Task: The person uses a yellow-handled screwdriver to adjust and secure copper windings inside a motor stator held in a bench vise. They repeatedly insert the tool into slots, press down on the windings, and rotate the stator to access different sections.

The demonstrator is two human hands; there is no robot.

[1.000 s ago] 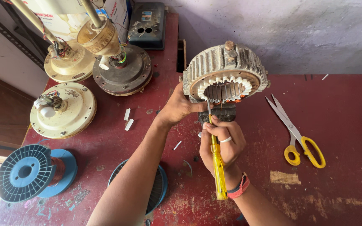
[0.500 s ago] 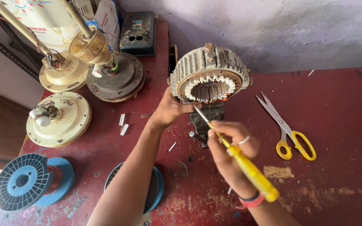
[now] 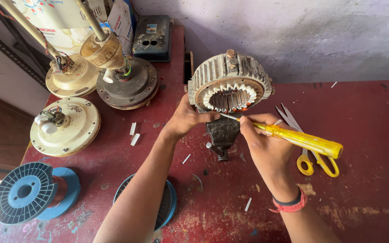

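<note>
**Hands at a clamped motor stator**

The ribbed stator (image 3: 229, 83) stands on edge in a small vise (image 3: 223, 132) on the red table (image 3: 361, 135). Left hand (image 3: 186, 119), arm extended, grips its lower rim. Right hand (image 3: 262, 139), fingers closed around a yellow-handled screwdriver (image 3: 293, 137), aims the tip at the slots.

A worn red bench (image 3: 365, 198) fills the frame. On it: yellow-handled scissors (image 3: 309, 155) at right, three fan motor housings (image 3: 66, 126) upper left, blue wire spools (image 3: 28, 193) lower left (small white slips (image 3: 133, 134) scattered between).
</note>
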